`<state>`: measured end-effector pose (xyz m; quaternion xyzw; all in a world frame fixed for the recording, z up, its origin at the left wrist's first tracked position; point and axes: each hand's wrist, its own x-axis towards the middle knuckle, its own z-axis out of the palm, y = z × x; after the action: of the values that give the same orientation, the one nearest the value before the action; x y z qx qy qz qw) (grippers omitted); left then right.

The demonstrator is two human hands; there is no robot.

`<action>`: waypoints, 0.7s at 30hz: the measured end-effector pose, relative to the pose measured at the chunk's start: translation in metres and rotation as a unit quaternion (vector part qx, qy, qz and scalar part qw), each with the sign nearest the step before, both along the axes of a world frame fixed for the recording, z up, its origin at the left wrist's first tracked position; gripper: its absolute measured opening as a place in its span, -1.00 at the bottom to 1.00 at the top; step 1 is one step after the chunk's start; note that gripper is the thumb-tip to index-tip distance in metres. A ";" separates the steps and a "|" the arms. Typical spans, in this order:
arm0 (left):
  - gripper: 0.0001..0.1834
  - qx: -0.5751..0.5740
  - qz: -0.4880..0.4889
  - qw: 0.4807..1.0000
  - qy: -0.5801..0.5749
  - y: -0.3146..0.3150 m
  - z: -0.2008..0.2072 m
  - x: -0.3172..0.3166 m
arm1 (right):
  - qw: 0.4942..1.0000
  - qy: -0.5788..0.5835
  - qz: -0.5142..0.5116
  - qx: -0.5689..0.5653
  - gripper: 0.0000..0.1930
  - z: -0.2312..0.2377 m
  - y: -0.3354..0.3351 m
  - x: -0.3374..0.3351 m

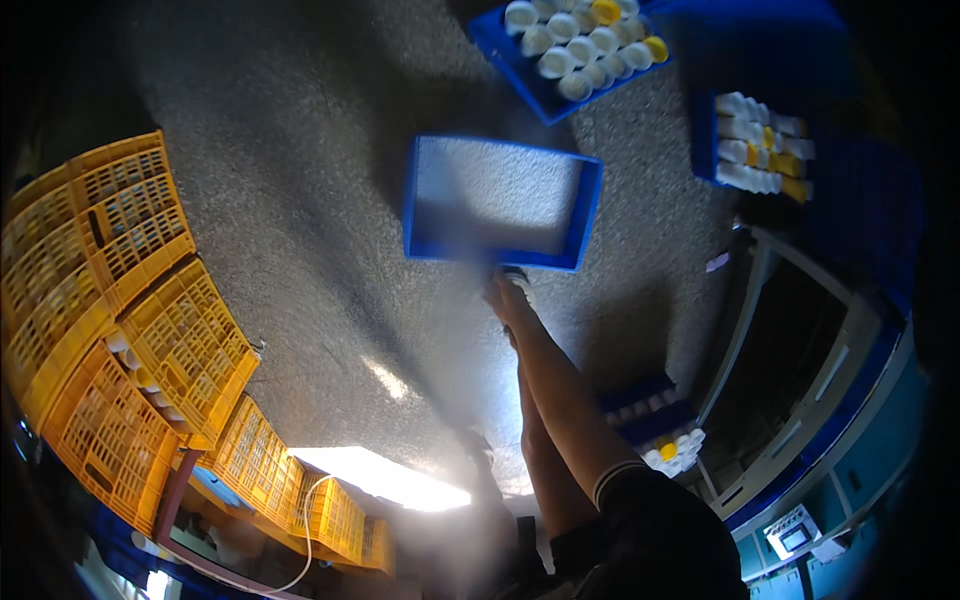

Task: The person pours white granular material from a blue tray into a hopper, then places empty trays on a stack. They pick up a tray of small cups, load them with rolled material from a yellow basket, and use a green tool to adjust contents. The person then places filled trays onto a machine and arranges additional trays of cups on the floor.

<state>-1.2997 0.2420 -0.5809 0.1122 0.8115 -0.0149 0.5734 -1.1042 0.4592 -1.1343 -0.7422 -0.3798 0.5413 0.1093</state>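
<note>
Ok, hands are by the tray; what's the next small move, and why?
I'd perhaps ease the hands slightly forward over the near wall of the blue tray: they seem bunched just short of it, and a textured white surface lies open inside. Their grip is unclear.

Both bare forearms extend forward, converging at the close-set hands.

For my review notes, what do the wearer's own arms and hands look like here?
The forearms are bare below black sleeves; the right cuff carries thin pale trim. The hands look ungloved, but haze and overlap hide finer detail.
</note>
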 end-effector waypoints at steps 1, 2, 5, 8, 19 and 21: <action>-0.53 -0.020 -0.071 0.997 -0.005 0.016 0.000 -0.011 | 0.994 -0.070 0.037 0.074 -0.69 -0.024 0.004 -0.009; -0.53 -0.044 -0.084 0.995 -0.006 0.027 -0.005 -0.023 | 0.985 -0.140 0.057 0.087 -0.71 -0.041 0.010 -0.017; -0.53 -0.080 -0.048 0.995 0.023 0.038 -0.024 -0.067 | 0.976 -0.171 0.044 0.129 -0.57 -0.057 0.021 -0.018; -0.54 -0.078 -0.009 0.995 0.054 0.037 -0.025 -0.109 | 0.990 -0.130 0.014 0.047 -0.65 -0.037 0.018 -0.006; -0.72 0.195 -0.105 0.972 0.084 0.288 0.026 -0.300 | 0.990 -0.106 0.079 0.047 -0.79 0.289 0.079 -0.038; -0.67 0.188 -0.041 0.975 0.115 0.408 0.050 -0.301 | 0.986 -0.077 0.089 0.119 -0.80 0.369 0.119 -0.052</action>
<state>-1.6011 0.6499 -0.5308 0.2486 0.8548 0.1015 0.4441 -1.1560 0.5785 -0.7649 -0.7263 -0.5134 0.4415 0.1182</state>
